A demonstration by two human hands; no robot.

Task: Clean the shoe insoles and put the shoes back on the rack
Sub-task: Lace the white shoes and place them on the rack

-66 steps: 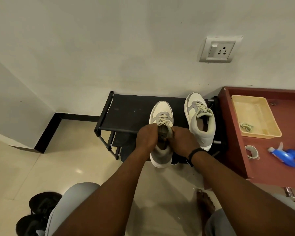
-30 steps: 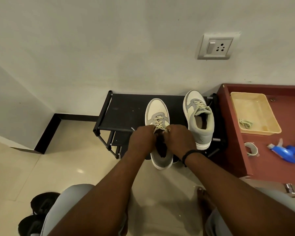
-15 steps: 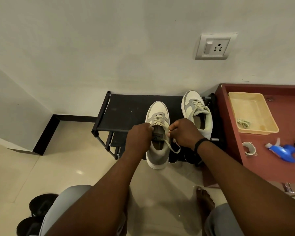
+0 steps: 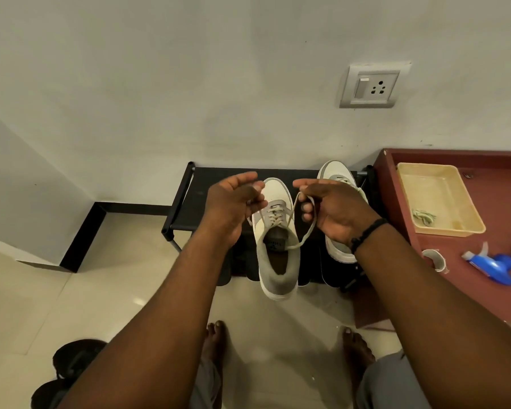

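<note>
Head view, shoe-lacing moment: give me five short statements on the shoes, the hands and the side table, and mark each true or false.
1. The right hand holds a loop of the lace. True.
2. The near shoe has its toe toward the wall. True.
3. The second shoe lies on the floor. False: it stands on the black rack, beside the near shoe.
4. The yellow tray holds the blue spray bottle. False: the bottle lies on the red table, outside the tray.
5. The left hand grips the shoe's heel. False: it is up by the toe end, fingers at the lace.
</note>
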